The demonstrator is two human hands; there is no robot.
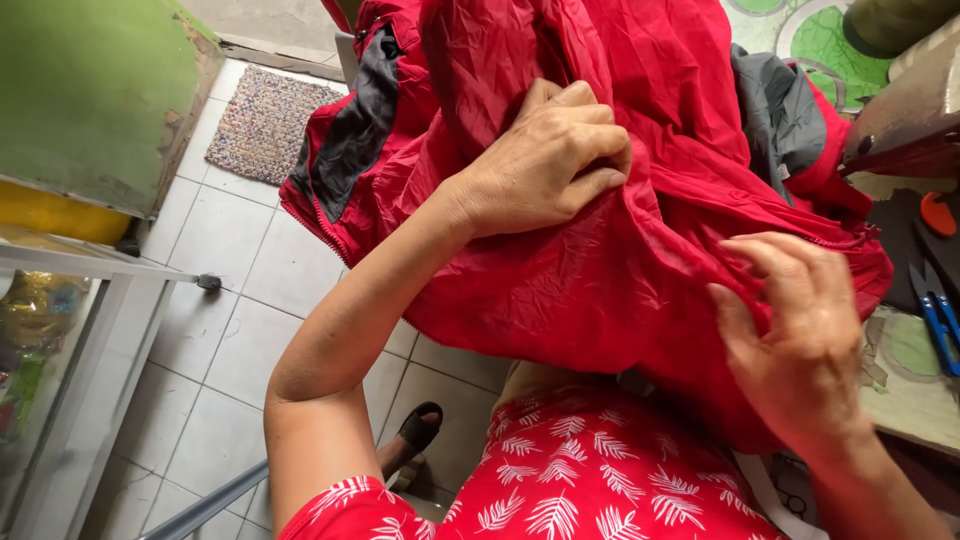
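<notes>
A crumpled red jacket (600,260) with black and grey panels fills the middle of the view, draped over my lap. My left hand (545,160) lies on top of it, fingers curled and bunching the red fabric. My right hand (800,340) is at the lower right, fingers bent and pinching a fold of the same fabric near its lower edge. A zipper (325,235) runs along the jacket's left edge.
Blue-handled snips (938,315) lie on a patterned table surface (905,385) at the right. A woven mat (265,125) lies on the white tiled floor (230,330). A glass-fronted cabinet (60,340) stands at the left. A black sandal (420,428) shows below.
</notes>
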